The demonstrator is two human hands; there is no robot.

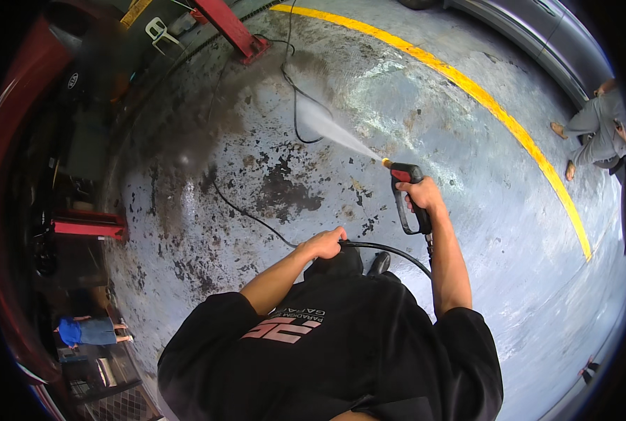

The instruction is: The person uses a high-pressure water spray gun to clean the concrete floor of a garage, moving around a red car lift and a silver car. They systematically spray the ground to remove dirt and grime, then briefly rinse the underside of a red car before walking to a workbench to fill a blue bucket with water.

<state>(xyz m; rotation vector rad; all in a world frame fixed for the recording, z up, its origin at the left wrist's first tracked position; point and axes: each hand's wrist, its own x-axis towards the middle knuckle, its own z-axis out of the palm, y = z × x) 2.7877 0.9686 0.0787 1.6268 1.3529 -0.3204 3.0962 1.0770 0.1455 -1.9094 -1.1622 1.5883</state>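
Sprayer (405,172) in right hand (423,194); hose (386,246) in left hand (323,245).

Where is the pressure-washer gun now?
In the head view, the pressure-washer gun is right of centre, in the right hand, left of the yellow line.

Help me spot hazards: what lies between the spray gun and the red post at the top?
The head view shows the white jet from the spray gun and a looped black hose on the floor.

2 bare forearms (279,281) reaching forward, left fingers (337,234) curled, right fingers (406,187) (farther out) clenched
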